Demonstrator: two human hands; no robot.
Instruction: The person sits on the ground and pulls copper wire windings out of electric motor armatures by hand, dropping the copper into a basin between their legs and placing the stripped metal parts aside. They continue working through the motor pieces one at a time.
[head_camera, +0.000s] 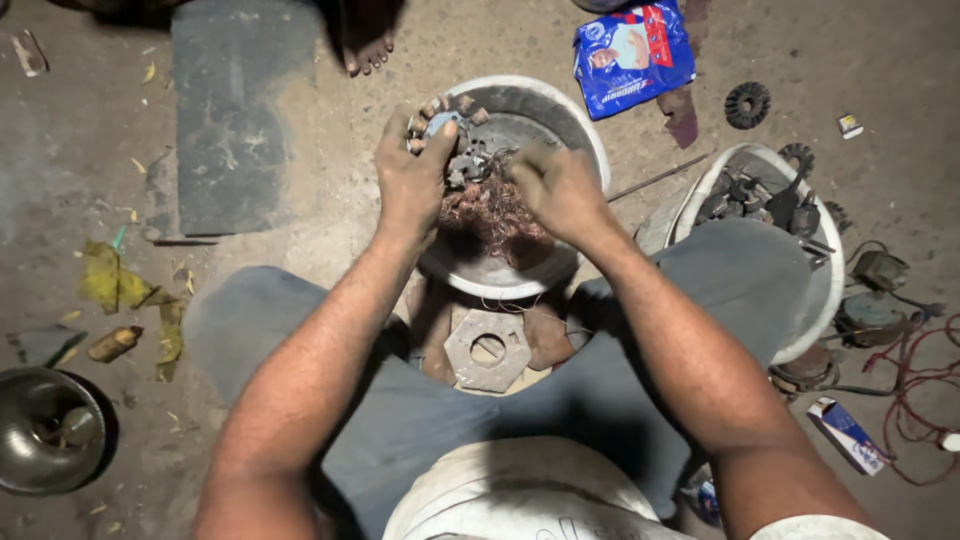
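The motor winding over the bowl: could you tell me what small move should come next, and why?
Probably pull the right hand outward. The left hand grips the metal core, the right pinches the copper wire tangle attached to it, above the bowl.

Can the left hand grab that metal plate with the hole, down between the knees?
Probably not right away. The left hand is gripping a motor part over the bowl; otherwise the plate lies uncovered.

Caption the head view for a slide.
Left hand and right hand grip a copper-wound motor part over a white bowl.
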